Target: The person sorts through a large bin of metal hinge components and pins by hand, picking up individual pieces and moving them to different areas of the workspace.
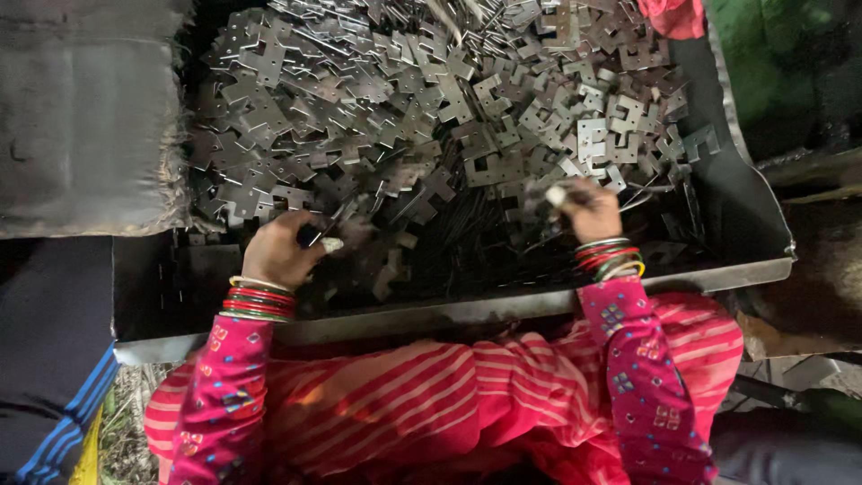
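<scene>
A big heap of flat, cross-shaped metal plates [431, 99] fills a dark metal tray [503, 310]. My left hand [283, 247] reaches into the near left part of the heap, fingers curled on a plate [346, 229]. At the right, my right hand [588, 211] is closed around a small plate, and a pale fingertip cover shows at its top. Both wrists carry red, green and gold bangles, and the sleeves are pink with a printed pattern.
A grey cloth-covered block [85, 117] lies at the left beside the tray. Dark fabric with blue stripes [54, 377] lies at the lower left. A green surface [781, 54] is at the top right. My pink striped lap presses against the tray's front rim.
</scene>
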